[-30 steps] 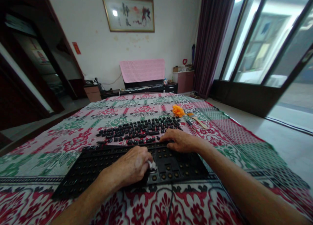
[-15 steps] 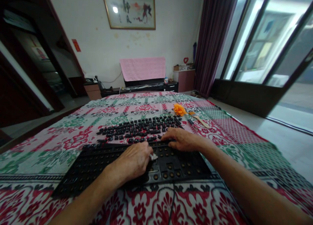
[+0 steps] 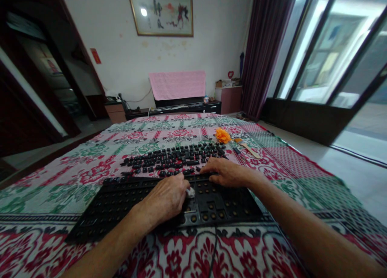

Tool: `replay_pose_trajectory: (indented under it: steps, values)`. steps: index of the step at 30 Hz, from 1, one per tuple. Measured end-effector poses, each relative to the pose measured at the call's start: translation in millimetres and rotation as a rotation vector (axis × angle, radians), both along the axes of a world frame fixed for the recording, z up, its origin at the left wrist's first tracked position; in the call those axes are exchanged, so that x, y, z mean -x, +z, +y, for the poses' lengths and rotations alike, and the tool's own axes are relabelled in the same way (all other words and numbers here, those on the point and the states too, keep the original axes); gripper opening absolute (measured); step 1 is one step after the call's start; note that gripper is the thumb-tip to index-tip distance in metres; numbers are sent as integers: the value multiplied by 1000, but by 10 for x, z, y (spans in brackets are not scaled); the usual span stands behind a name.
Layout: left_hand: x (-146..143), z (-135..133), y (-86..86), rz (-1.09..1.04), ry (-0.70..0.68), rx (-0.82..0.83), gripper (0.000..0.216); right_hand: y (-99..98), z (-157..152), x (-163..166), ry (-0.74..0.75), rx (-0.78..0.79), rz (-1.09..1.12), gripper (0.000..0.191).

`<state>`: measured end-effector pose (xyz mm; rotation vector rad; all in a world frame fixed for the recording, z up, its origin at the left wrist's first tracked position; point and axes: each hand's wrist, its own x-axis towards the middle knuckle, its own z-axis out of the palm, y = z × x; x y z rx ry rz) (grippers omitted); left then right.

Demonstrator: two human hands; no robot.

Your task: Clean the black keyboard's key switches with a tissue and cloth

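Note:
A black keyboard base [image 3: 121, 201] with its keycaps taken off lies on a flowered cloth in front of me. My left hand [image 3: 166, 199] is curled over its middle, pinching a small white wad [image 3: 190, 192] against the switches. My right hand [image 3: 228, 172] lies flat on the base's far edge, fingers stretched out and holding it down. Several loose black keycaps [image 3: 175, 157] are laid out in rows on the cloth just behind the base.
An orange cloth flower [image 3: 222, 135] and a wooden-handled brush [image 3: 246, 148] lie behind my right hand. The keyboard's cable [image 3: 213, 245] runs toward me. The flowered cloth [image 3: 75, 165] covers the whole surface. A low cabinet and a pink-draped screen [image 3: 177, 85] stand by the far wall.
My left hand has slid the white wad a little away from me and to the right over the keyboard base. My right hand has stayed in place.

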<state>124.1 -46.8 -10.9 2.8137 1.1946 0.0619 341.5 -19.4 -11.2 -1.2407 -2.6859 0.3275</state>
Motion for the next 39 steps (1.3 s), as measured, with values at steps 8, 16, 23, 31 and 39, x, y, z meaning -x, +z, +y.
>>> replay_pose_trajectory:
  steps: [8,16,23,31,39]
  values:
    - [53,-46,111,-34,-26,16,24,-12,5,0,-1,6,5,39]
    - [112,-54,109,-3,-50,124,24,-4,2,0,-16,13,11,38]
    - [111,-32,150,-78,-45,134,23,-2,8,4,-1,12,1,38]
    - [-4,-108,31,-94,-38,96,24,40,-13,31,20,11,-7,37]
    - [-11,-83,30,-74,-38,95,20,31,-8,23,2,15,-17,38]
